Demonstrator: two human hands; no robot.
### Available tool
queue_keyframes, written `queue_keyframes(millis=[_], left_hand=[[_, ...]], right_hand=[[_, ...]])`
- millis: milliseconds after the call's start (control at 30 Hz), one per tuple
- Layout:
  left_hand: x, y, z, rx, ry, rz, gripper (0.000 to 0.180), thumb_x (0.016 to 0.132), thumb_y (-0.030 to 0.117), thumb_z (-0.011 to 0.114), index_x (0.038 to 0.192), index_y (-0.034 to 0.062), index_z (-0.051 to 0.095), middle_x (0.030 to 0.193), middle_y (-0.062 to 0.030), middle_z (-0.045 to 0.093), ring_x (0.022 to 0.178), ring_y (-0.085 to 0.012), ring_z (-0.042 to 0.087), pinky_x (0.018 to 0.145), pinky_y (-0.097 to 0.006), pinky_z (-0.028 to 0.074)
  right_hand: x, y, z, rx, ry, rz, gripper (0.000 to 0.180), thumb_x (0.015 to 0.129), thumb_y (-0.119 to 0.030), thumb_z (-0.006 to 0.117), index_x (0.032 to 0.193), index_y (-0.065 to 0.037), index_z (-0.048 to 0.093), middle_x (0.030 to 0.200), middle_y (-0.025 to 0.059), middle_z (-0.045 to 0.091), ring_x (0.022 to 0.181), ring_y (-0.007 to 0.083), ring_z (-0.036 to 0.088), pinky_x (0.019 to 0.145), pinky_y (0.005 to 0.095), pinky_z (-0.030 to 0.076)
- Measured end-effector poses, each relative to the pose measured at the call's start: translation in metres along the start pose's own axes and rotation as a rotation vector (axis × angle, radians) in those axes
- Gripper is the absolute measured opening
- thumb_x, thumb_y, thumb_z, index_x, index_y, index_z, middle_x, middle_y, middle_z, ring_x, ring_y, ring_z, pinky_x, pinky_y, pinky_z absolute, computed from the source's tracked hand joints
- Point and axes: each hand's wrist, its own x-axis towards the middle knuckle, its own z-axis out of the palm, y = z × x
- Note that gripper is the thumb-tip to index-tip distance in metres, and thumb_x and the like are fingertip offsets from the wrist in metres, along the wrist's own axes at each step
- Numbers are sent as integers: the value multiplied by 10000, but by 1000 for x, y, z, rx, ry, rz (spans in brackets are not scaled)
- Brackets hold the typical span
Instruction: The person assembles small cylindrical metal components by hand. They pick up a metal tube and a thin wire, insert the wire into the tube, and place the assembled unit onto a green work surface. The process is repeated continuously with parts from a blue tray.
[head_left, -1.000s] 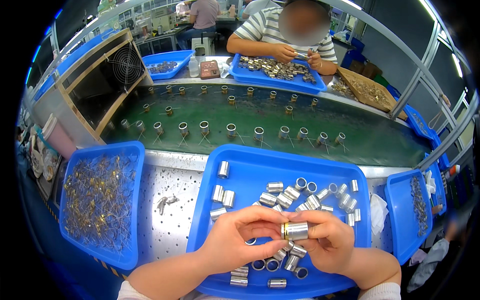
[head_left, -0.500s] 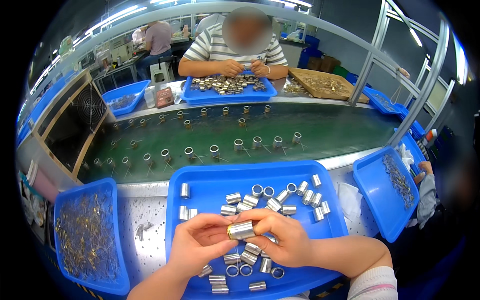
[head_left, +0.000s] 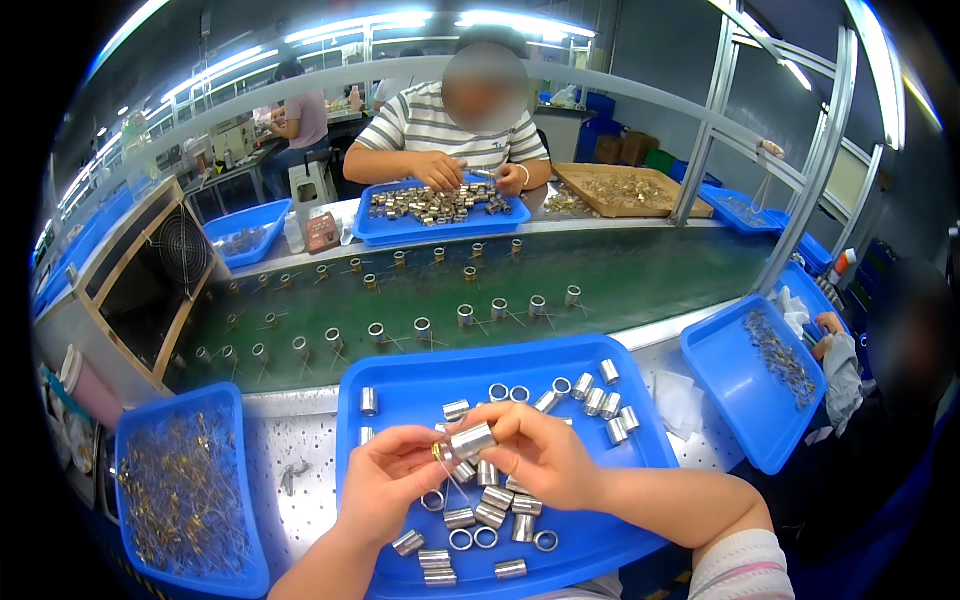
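Above the blue tray, both hands pinched a small, rigid, probably slippery metal sleeve: left hand at its wire end, right hand around its barrel.

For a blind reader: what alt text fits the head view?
Both hands, left hand and right hand, hold a small metal sleeve over a blue tray of similar sleeves. Beyond runs a green conveyor belt, where another person sorts parts.
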Motion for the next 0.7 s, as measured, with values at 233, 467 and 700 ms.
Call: queue_keyframes(millis=[233, 467, 700], left_hand=[[-13, 23, 2, 190, 112, 169, 313, 706, -99, 620, 1004, -59, 537, 951, -141, 607, 898, -196, 604, 803, -287, 500], [-64, 65, -59, 569, 440, 309, 282, 651, -132, 573, 916, -40, 586, 837, -98, 615, 796, -153, 602, 685, -238, 488], [-89, 106, -150, 1523, 736, 207, 287, 598, -91, 645, 866, -10, 584, 881, -120, 584, 822, -285, 564, 759, -321, 446]], right_hand=[[29, 9, -55, -478, -275, 426, 266, 860, -269, 565, 926, -24, 487, 744, 100, 611, 687, 168, 592, 603, 291, 452], [71, 70, -183, -1279, 230, 283, 139, 757, -181, 596, 867, -98, 617, 872, 105, 628, 851, 296, 591, 725, 394, 477], [83, 115, -211, -1516, 317, 465, 151, 741, -222, 633, 834, -106, 654, 937, 63, 583, 976, 242, 536, 759, 361, 480]])
